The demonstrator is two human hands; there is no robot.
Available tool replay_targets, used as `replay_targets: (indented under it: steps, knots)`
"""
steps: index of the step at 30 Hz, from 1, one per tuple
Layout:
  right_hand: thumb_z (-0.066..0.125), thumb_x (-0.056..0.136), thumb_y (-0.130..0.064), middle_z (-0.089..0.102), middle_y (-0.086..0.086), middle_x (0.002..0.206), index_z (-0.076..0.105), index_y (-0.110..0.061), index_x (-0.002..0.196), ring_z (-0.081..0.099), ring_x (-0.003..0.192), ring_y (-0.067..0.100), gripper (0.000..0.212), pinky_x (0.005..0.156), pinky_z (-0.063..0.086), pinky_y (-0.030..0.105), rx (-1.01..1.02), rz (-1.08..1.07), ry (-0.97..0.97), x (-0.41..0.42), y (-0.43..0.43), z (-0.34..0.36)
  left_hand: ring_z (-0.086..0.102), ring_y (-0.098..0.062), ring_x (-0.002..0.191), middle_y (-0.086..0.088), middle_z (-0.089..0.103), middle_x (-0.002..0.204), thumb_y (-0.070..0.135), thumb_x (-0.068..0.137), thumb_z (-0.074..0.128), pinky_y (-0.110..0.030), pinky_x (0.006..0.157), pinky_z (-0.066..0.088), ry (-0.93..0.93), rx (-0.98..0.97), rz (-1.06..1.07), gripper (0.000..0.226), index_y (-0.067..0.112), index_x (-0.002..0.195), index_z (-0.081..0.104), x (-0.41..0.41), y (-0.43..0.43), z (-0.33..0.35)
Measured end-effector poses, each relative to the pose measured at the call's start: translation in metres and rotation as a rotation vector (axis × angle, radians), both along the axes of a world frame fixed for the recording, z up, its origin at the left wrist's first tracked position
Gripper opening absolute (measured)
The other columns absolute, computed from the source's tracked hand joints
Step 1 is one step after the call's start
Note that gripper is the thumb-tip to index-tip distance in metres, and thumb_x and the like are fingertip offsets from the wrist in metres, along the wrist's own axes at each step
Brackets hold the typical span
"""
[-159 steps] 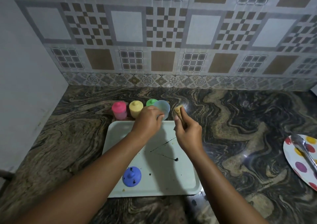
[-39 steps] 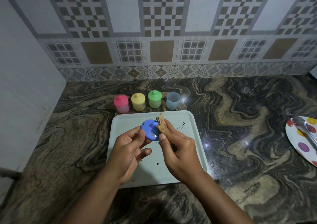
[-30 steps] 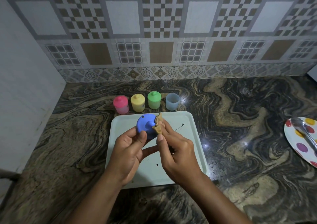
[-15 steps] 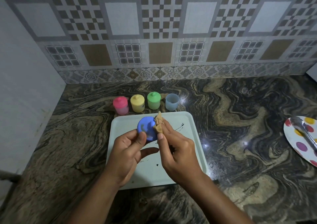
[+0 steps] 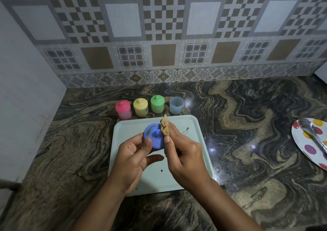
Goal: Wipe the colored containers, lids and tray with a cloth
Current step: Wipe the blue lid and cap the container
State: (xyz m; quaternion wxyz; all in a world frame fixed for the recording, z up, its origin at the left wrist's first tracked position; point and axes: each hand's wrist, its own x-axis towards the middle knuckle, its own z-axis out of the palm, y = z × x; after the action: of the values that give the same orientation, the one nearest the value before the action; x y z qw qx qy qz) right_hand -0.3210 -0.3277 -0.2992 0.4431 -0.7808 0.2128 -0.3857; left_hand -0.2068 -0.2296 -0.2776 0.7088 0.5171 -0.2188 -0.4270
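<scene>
My left hand (image 5: 131, 157) pinches a round blue lid (image 5: 153, 136) by its lower edge, tilted up over the white tray (image 5: 198, 142). My right hand (image 5: 184, 157) pinches a small tan cloth (image 5: 165, 128) and presses it against the lid's right side. Dark smears and specks mark the tray. Behind the tray stand a pink container (image 5: 123, 109), a yellow container (image 5: 140, 107) and a green container (image 5: 157, 104), each with its lid on, and an open pale blue container (image 5: 176, 105).
A swirled dark marble counter (image 5: 247, 117) meets a tiled wall at the back and a plain wall at the left. At the right edge lies a white plate with coloured dots (image 5: 311, 144), with metal tongs (image 5: 313, 135) resting on it.
Five seconds ago the blue lid lay on the tray and my hands were at the blue container. Now my left hand holds the lid up, and the cloth rubs its top.
</scene>
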Motion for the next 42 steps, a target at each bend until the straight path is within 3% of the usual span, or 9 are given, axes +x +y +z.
replay_targets:
  steps: [5,11,13,18,27,31,34,37,42]
  knots:
    - [0.046,0.101,-0.041,0.062,-0.025,0.095,0.074,-0.019,0.118,0.053,0.082,0.003,0.039,0.086,0.053,0.037,0.273,0.015,0.070,0.003,-0.003,0.000,0.072,-0.023,0.099,-0.016,0.074,0.110,0.048,0.082,0.066,-0.030,0.071,0.058,0.032,0.024,0.080,0.043,0.010,0.098,0.078,-0.003,-0.004,0.002]
    - [0.048,0.103,-0.028,0.063,-0.009,0.141,0.068,-0.018,0.132,0.062,0.118,0.008,0.037,0.103,0.050,0.031,0.144,0.005,0.037,0.002,0.000,0.004,0.065,-0.029,0.117,-0.014,0.069,0.123,0.016,0.096,0.055,-0.036,0.082,0.057,-0.016,-0.001,0.050,0.033,0.004,0.126,0.062,-0.010,-0.007,0.001]
    - [0.049,0.104,-0.023,0.068,-0.008,0.131,0.069,-0.017,0.132,0.063,0.122,0.008,0.035,0.104,0.048,0.029,0.128,0.011,0.024,0.001,0.000,0.005,0.066,-0.029,0.112,-0.015,0.071,0.119,0.022,0.096,0.054,-0.036,0.079,0.057,0.031,0.024,0.072,0.029,0.006,0.116,0.069,-0.006,-0.006,0.001]
    - [0.047,0.102,-0.039,0.060,-0.023,0.089,0.075,-0.018,0.112,0.056,0.075,0.006,0.037,0.080,0.047,0.031,0.285,0.027,0.086,0.002,0.000,0.001,0.069,-0.020,0.103,-0.014,0.073,0.114,0.037,0.093,0.047,-0.033,0.069,0.056,0.052,0.080,0.061,0.042,0.006,0.109,0.070,-0.004,-0.007,0.004]
    - [0.048,0.104,-0.030,0.075,0.010,0.111,0.075,-0.009,0.110,0.057,0.092,0.003,0.035,0.085,0.046,0.023,0.163,0.002,0.039,0.000,0.002,0.005,0.066,-0.028,0.113,-0.015,0.070,0.122,0.023,0.099,0.055,-0.039,0.079,0.055,-0.040,0.026,0.009,0.029,0.009,0.121,0.068,-0.004,-0.002,0.002]
    - [0.051,0.103,-0.022,0.066,-0.006,0.136,0.076,-0.012,0.117,0.065,0.124,0.017,0.030,0.101,0.049,0.025,0.195,-0.010,0.052,0.001,-0.003,0.005,0.066,-0.026,0.106,-0.017,0.071,0.115,0.032,0.096,0.055,-0.035,0.071,0.056,0.011,0.058,0.031,0.030,0.011,0.103,0.075,-0.005,-0.004,0.003]
    - [0.048,0.103,-0.028,0.070,-0.007,0.131,0.074,-0.010,0.102,0.071,0.105,0.022,0.031,0.089,0.048,0.029,0.197,-0.027,0.062,0.002,-0.002,0.002,0.064,-0.029,0.116,-0.015,0.068,0.125,0.038,0.096,0.056,-0.041,0.080,0.058,-0.017,-0.017,0.020,0.037,0.011,0.116,0.071,-0.011,-0.005,0.004]
    - [0.050,0.104,-0.019,0.063,-0.003,0.141,0.071,-0.011,0.127,0.053,0.137,0.008,0.032,0.110,0.045,0.026,0.125,-0.011,0.021,0.001,-0.001,0.006,0.063,-0.030,0.120,-0.012,0.067,0.128,0.028,0.096,0.060,-0.048,0.089,0.055,-0.111,-0.027,0.016,0.039,0.008,0.130,0.060,-0.016,-0.005,0.001]
    - [0.049,0.104,-0.024,0.076,-0.004,0.115,0.075,-0.006,0.108,0.068,0.117,0.016,0.032,0.095,0.053,0.030,0.178,-0.014,0.012,0.001,0.001,0.006,0.069,-0.025,0.097,-0.017,0.074,0.105,0.034,0.094,0.056,-0.036,0.071,0.056,0.007,0.042,0.089,0.031,0.011,0.100,0.076,-0.007,-0.004,0.001]
